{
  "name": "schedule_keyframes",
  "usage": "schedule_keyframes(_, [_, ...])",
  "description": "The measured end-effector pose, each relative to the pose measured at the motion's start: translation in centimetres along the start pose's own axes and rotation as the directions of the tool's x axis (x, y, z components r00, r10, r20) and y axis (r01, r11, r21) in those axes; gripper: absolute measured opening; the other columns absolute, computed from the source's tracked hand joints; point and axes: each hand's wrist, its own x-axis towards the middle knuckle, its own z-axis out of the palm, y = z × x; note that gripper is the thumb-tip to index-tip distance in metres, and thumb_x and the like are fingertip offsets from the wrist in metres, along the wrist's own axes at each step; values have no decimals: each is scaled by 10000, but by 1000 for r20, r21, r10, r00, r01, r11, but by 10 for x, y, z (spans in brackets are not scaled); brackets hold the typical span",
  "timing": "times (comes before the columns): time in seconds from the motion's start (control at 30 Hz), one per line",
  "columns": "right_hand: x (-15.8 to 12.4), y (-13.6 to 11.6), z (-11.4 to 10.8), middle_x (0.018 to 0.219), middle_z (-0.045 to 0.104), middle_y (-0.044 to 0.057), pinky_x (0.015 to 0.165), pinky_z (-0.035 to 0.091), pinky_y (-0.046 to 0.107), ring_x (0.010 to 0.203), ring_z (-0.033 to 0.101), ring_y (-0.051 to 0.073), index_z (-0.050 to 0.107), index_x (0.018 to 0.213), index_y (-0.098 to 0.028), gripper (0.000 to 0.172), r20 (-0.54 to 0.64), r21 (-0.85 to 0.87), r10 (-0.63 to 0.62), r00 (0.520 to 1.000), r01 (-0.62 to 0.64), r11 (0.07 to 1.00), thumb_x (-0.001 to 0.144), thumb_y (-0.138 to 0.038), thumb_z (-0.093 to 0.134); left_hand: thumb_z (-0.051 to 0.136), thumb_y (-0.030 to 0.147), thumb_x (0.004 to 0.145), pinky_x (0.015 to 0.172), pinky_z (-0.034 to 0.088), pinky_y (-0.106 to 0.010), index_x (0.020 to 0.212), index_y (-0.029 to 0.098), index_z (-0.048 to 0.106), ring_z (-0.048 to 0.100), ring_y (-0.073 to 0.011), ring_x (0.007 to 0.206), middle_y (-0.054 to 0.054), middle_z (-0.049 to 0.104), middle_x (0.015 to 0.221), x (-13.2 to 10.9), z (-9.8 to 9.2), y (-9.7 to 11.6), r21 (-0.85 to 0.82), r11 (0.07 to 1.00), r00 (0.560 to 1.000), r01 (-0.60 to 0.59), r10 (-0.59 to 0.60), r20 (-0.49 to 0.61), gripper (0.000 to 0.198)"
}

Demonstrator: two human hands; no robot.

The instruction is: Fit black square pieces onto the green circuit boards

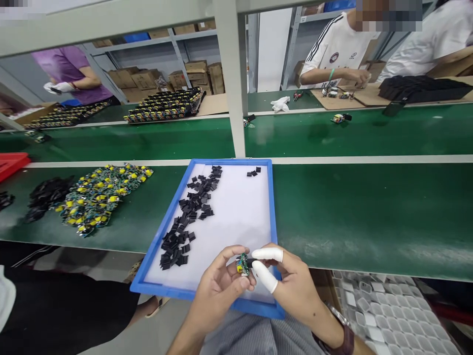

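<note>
Over the near edge of the blue tray [271, 207] we hold a small circuit board [242, 265] between both hands, raised just above the tray's white floor, likely so anything that slips falls back inside. Our left hand [218, 286] has its grip closed on the board from the left, thumb and fingertips pinching its edges; our right hand [291, 281] meets it from the right, thumb and forefinger wearing white finger cots [266, 255], perhaps to keep skin off the parts, and pinched on a small black piece [250, 263] touching the board's side. Loose black pieces [188, 217] of the same kind run in a band across the tray, with a few more [253, 172] apart in the far corner, all close at hand. Left of the tray, on the green tabletop [369, 217], lies a heap of green and yellow boards [99, 197] like the one we hold, and beside it a black pile [46, 195]. A red bin [11, 163] shows at the left edge; white moulded trays [391, 310] sit low to our right. Across the conveyor belt [332, 135], other people work among cardboard boxes [195, 74]. No writing is sharp enough for us to read.
</note>
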Motion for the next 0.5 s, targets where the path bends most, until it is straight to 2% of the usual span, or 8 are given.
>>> schedule_keyframes(0.07, [-1,0,0,898,715,26,716,554,288,760,671,164,734,1010,-232,185,1,11,16,1000,-16,1000,899,-111,649,696,241,944,804,531,-283,1296,257,622,649,-162,847,-46,701,937,0,1,0,34,999,1000,-4,4,2,360])
schedule_keyframes(0.23, [-1,-3,0,890,716,24,719,553,280,764,666,160,732,1013,-225,176,17,29,-1,1000,0,1000,901,-116,651,691,277,944,938,522,-335,1308,256,647,654,-231,1048,-94,692,1196,-3,-4,-3,160,987,999,-21,29,-44,367])
schedule_keyframes(0.37, [1,-6,0,844,710,14,705,550,277,731,647,159,743,995,-225,170,4,5,-19,1000,19,1000,886,-122,663,687,275,945,1023,490,-384,1329,245,642,630,-268,1141,-113,666,1298,-3,-9,-5,209,978,998,-14,25,-49,388])
schedule_keyframes(0.5, [3,-7,-4,868,730,25,694,537,283,737,647,167,762,992,-235,194,90,-1,6,996,-6,1000,893,-122,640,696,262,938,1047,488,-368,1315,256,670,630,-268,1190,-100,677,1332,-2,-8,-4,232,972,997,-24,41,-66,378])
